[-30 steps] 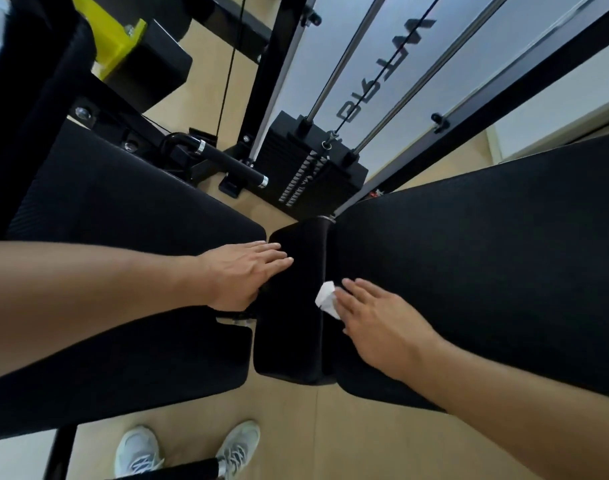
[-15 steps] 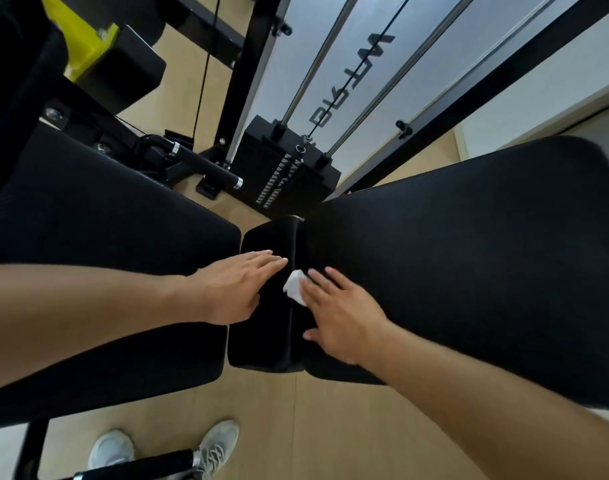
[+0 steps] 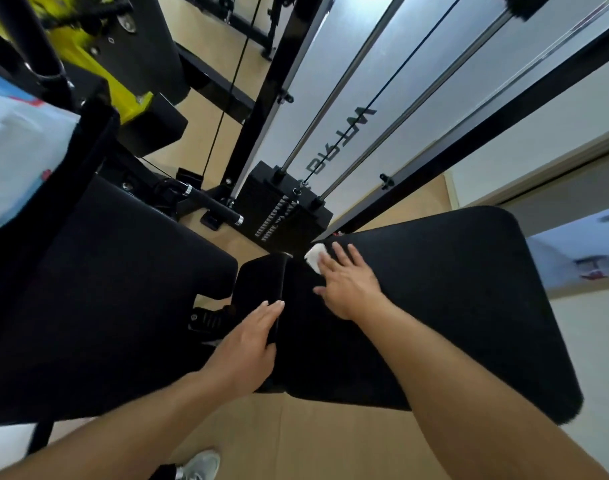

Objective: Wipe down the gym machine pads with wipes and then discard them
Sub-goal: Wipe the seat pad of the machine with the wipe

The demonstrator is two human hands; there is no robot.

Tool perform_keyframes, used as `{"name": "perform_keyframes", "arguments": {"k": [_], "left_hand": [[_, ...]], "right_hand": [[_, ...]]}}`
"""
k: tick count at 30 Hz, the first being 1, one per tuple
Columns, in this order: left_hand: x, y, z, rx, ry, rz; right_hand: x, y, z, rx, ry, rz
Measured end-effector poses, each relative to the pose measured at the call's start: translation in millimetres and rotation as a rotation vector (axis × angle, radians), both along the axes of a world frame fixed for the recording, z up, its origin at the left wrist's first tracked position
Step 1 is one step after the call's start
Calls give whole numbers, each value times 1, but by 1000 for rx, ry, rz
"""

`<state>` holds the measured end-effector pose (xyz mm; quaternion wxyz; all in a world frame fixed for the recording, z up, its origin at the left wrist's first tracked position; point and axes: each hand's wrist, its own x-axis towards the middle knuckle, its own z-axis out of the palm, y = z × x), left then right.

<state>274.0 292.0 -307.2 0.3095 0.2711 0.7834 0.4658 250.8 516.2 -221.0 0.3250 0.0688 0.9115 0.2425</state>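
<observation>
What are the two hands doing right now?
Left hand: open, flat on the small pad, holding nothing.
Right hand: open, pressing a wipe onto the big pad.

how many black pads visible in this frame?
3: a large pad at left, a narrow middle pad under the left hand, and a large right pad where the right hand presses the wipe. Others may be hidden.

Probably a gym: weight stack [image 3: 289, 216], guide rods [image 3: 334, 91], black padded benches [image 3: 452, 306].
</observation>
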Motion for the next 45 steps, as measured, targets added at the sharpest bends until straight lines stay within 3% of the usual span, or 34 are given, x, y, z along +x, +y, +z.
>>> {"name": "perform_keyframes", "arguments": {"k": [3,8,11,14,17,19,23,27,29,33,37,42,45], "left_hand": [[11,0,12,24,-65,47],[14,5,30,57,-75,54],[21,18,40,86,-76,97],[39,30,45,114,-94,98],[58,35,45,96,-115,110],[66,35,45,74,-123,122],[72,40,56,104,-159,131],[77,56,75,162,-182,133],[79,57,79,161,-207,158],[81,31,56,23,-250,262],[92,-8,30,-111,-260,284],[102,-12,37,-110,-253,258],[111,2,54,-24,-237,187]], "right_hand": [[35,-24,-15,-51,-108,92],[32,32,44,308,232,-92],[23,61,73,405,301,-226],[26,53,64,251,306,-180],[56,9,32,-23,65,10],[80,-8,29,-2,-42,80],[80,47,97,261,303,-130],[72,83,137,331,436,-260],[71,67,116,229,383,-212],[92,-1,33,1,90,41],[120,-61,-23,-93,-134,203],[170,-67,-9,-63,-108,312],[197,-48,30,-1,-1,232]]}}
